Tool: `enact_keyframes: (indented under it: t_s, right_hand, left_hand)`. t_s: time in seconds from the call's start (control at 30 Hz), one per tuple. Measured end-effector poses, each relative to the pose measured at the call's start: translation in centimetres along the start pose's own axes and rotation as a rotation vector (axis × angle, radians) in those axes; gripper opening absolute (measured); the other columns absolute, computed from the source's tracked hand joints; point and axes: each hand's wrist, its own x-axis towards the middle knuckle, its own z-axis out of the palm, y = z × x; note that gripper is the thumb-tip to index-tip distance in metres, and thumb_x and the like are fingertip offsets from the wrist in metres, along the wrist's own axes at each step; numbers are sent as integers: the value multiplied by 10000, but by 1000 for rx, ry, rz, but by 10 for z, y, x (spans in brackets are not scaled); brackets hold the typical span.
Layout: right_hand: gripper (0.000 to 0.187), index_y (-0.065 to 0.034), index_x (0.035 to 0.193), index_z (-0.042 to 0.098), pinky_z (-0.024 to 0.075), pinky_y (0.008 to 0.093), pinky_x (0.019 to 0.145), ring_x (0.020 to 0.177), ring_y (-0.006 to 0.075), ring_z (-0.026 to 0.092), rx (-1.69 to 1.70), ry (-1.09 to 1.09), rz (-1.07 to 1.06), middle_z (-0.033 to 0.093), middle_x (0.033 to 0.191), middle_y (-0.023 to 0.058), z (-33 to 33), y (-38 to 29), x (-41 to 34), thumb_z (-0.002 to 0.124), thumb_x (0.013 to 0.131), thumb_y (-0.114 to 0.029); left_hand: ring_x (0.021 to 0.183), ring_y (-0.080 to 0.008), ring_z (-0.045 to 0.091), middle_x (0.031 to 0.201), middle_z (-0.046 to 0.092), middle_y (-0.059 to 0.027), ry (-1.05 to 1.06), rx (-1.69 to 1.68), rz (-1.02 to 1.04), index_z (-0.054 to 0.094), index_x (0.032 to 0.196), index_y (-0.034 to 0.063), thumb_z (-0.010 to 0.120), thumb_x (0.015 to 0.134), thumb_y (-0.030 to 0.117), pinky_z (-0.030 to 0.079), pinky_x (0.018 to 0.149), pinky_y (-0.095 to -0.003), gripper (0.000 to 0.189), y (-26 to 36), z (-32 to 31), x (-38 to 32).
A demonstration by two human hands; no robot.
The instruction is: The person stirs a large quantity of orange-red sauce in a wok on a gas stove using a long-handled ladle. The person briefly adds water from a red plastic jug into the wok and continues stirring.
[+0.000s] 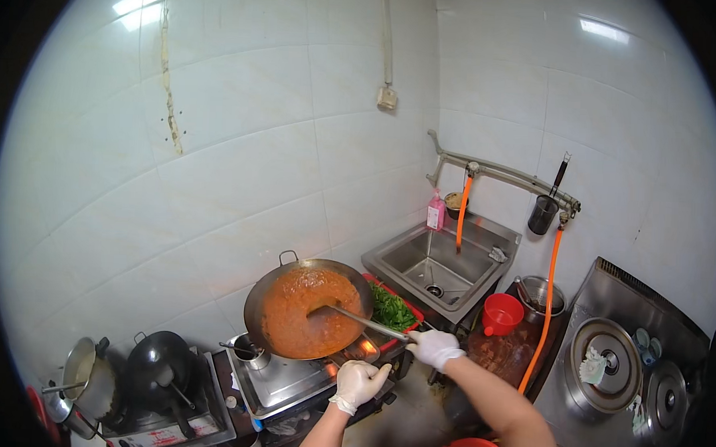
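A large steel wok [253,309] sits tilted over a lit burner and holds an orange-red sauce [313,287] with bubbles on its surface. My right hand [435,348], in a white glove, is closed around the long handle of a metal ladle [371,325], whose bowl lies in the sauce. My left hand [360,384], also gloved, is at the near side of the wok with its fingers curled; whether it grips the wok's near handle is hidden. Flames show between the wok and the hands. A red basket of green leafy vegetables [392,309] stands right of the wok.
Left of the wok are a metal tray [291,385], a small steel pot [251,356] and a black wok [157,358]. A steel sink [446,269] stands behind right, with orange hoses [551,292]. Farther right are a red plastic scoop [502,314] and lidded pots [603,366].
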Motion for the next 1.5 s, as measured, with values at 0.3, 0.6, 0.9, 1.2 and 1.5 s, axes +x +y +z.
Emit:
enact_keyframes:
  t_s: [0.3,0.6,0.9,1.2,1.5]
  right_hand:
    - [442,-190,1244,584,512,465,861,998,377,651,312,-210,-134,673,1075,203,62,-61,29,486,911,-462]
    - [358,-253,1198,630,529,468,822,971,329,668,20,-74,68,699,1047,125,-36,16,-28,549,906,-443]
    - [356,-120,1165,532,510,525,758,911,408,661,237,-93,-132,682,982,216,66,-73,42,456,937,-383]
    - [464,-305,1324,573,506,436,904,1046,344,642,111,-188,-2,680,1129,144,-39,14,-48,549,877,-425]
    - [365,-119,1154,601,520,503,805,967,369,659,258,-44,2,691,1014,168,43,-56,44,560,892,-369]
  left_hand:
    - [464,-327,558,485,526,-139,20,-112,-46,568,472,31,713,818,264,431,469,-404,441,-1,-3,2]
    - [468,-325,555,474,518,-134,-30,12,7,532,423,57,701,816,275,441,483,-419,480,0,0,1]
    - [474,-324,565,485,535,-139,-33,-89,-53,584,465,47,694,827,260,445,483,-407,434,0,-1,5]
    - [446,-334,524,446,481,-136,-9,-2,4,504,420,47,727,813,265,414,472,-408,502,-1,0,2]
    - [457,-330,553,474,524,-140,-48,7,-2,552,432,51,694,826,286,438,467,-411,480,1,-2,6]
